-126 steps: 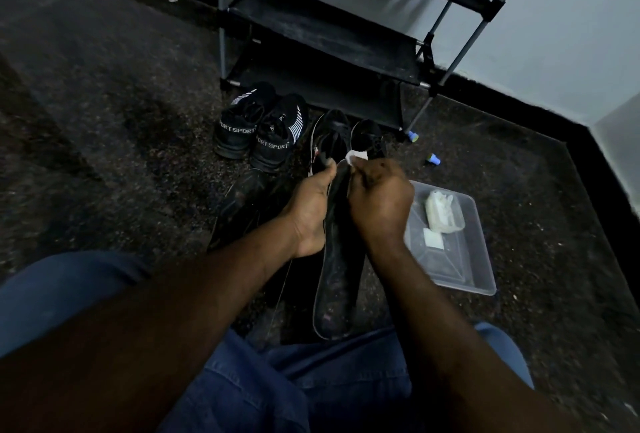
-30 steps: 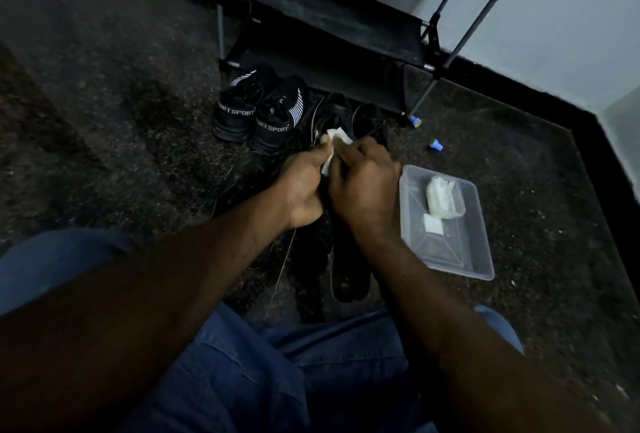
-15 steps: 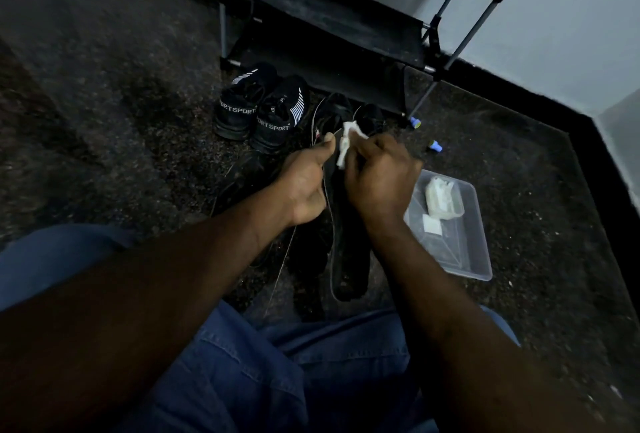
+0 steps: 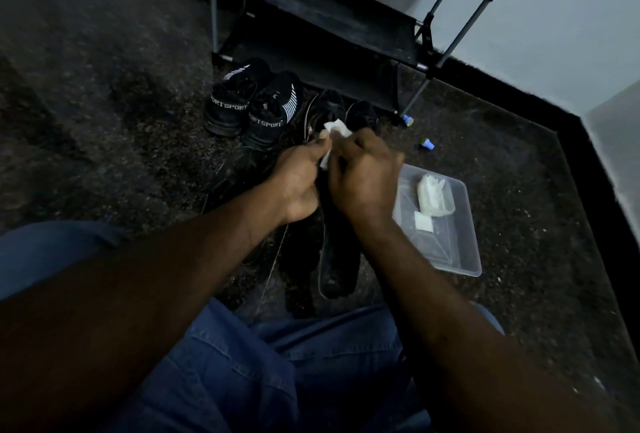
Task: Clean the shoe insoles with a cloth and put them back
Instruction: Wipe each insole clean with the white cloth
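Note:
A long black insole (image 4: 337,259) hangs lengthwise between my two hands, its lower end near my lap. My left hand (image 4: 299,183) grips the insole's upper left edge, thumb pointing up. My right hand (image 4: 363,179) holds a small white cloth (image 4: 336,129) bunched against the insole's top end. Behind the hands lies a pair of plain black shoes (image 4: 327,108) on the floor, partly hidden by my fingers.
A pair of black "SPORT" sneakers (image 4: 252,110) stands to the left, in front of a black shoe rack (image 4: 322,20). A clear plastic tray (image 4: 446,245) with folded white wipes (image 4: 433,195) sits to the right. Two small blue caps (image 4: 427,145) lie on the dark speckled floor.
The insole has risen since four seconds ago. Over the last second my right hand has worked the cloth back and forth at the insole's top end; the cloth now lies bunched flatter.

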`<state>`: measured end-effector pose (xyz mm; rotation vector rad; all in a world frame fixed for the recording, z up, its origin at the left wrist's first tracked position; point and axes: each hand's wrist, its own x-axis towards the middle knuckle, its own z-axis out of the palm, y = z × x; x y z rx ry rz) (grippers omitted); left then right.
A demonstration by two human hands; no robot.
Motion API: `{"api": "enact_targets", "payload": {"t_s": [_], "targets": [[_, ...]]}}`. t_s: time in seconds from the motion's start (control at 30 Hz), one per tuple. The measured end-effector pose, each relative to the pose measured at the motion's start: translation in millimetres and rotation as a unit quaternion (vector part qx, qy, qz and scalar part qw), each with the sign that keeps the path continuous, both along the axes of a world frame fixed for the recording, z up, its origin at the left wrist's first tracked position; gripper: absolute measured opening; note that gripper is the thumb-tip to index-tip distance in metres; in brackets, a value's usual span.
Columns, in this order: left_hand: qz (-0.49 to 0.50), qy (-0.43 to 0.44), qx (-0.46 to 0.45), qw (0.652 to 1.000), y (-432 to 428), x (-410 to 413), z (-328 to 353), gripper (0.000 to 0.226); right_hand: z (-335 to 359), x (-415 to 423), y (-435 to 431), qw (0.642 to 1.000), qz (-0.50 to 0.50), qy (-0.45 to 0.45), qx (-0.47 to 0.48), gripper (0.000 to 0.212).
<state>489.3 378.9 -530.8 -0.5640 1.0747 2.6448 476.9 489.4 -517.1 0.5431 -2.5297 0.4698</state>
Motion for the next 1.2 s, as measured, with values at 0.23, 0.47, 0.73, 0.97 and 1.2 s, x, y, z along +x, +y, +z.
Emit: {"api": "enact_targets", "payload": {"t_s": [0.23,0.47,0.73,0.97,1.2], "targets": [[0.004,0.001,-0.002,1.0,1.4,2.2,-1.3,0.029,0.4,-8.1,4.2,0.998,-0.046,-0.002,-0.051,0.024],[0.018,-0.001,-0.027,0.999,0.9,0.6,-0.5,0.032,0.1,-15.2,14.6,0.994,-0.08,-0.016,-0.076,0.024],[0.04,-0.004,-0.066,0.997,-9.3,-1.5,1.8,0.039,3.2,-25.3,37.2,0.751,-0.02,-0.31,-0.583,0.012],[0.054,-0.02,-0.092,0.994,-8.4,-1.5,1.5,0.035,-5.0,-15.4,40.1,0.773,-0.004,-0.347,-0.531,0.003],[0.023,-0.03,-0.118,0.992,-9.3,-2.1,0.7,0.041,-20.9,-3.0,36.6,0.832,-0.016,-0.342,-0.437,0.021]]}}
